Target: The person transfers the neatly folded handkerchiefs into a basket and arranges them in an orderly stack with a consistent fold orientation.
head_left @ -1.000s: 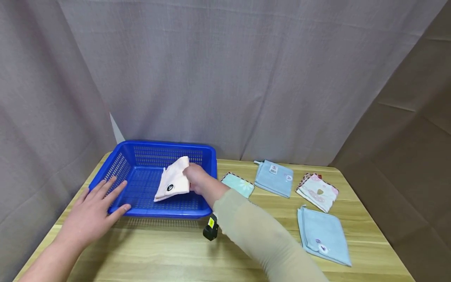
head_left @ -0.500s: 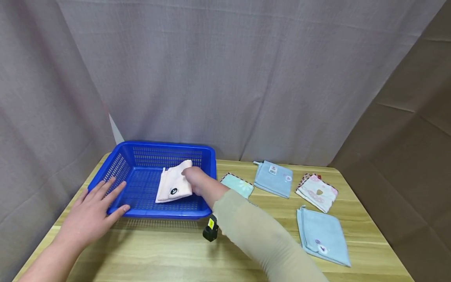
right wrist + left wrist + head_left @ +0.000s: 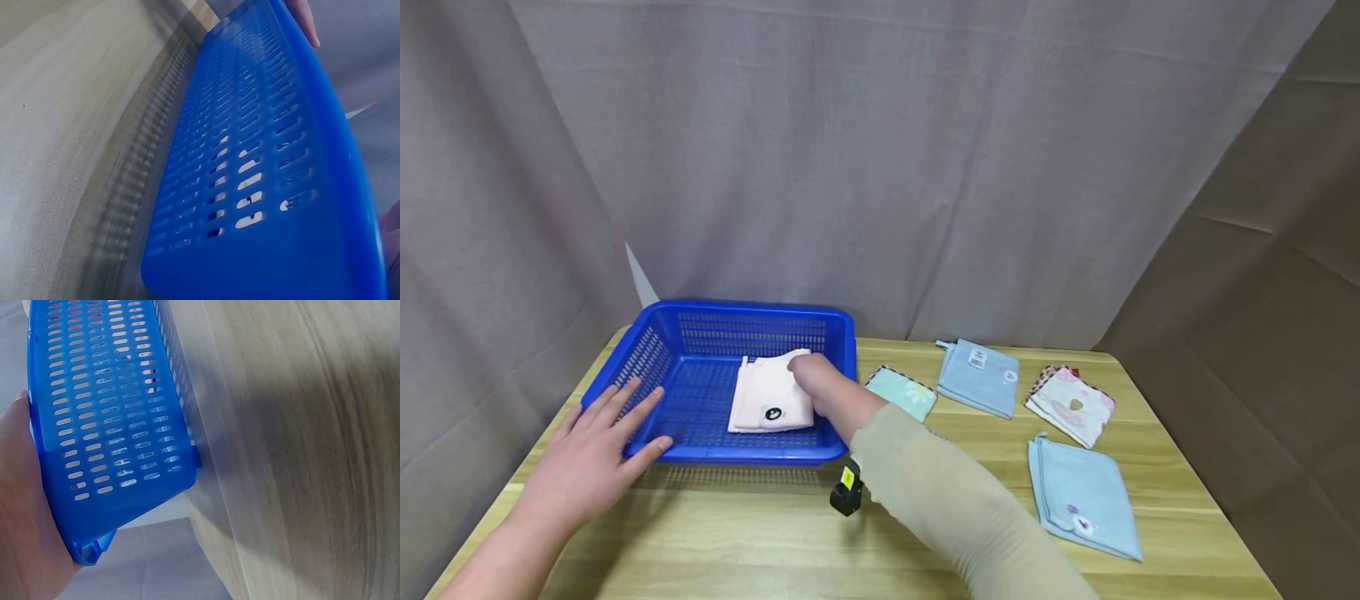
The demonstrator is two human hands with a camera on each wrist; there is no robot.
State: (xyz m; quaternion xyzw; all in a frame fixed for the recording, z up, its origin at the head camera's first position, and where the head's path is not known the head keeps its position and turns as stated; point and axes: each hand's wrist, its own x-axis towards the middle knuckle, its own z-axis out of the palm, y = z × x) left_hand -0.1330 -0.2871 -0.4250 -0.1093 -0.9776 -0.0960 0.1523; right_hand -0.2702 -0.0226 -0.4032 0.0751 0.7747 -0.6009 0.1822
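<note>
A pale pink folded hand towel with a round black emblem lies in the right half of a blue plastic basket. My right hand reaches over the basket's right end and grips the towel's right edge, thumb on top; its other fingers are mostly hidden. In the right wrist view, the pink cloth shows through the slots of the basket wall. At the front left corner of the basket, my left hand rests on the rim with its fingers spread and straight. The left wrist view has that hand along the rim.
Right of the basket lie a mint towel, partly behind my forearm, a blue towel with a label, a white patterned towel and another blue towel. A grey curtain hangs behind the wooden table.
The pink towel has come down from a tilted position to lie flatter in the basket, and my right hand has lowered slightly with it. My left hand stays on the rim.
</note>
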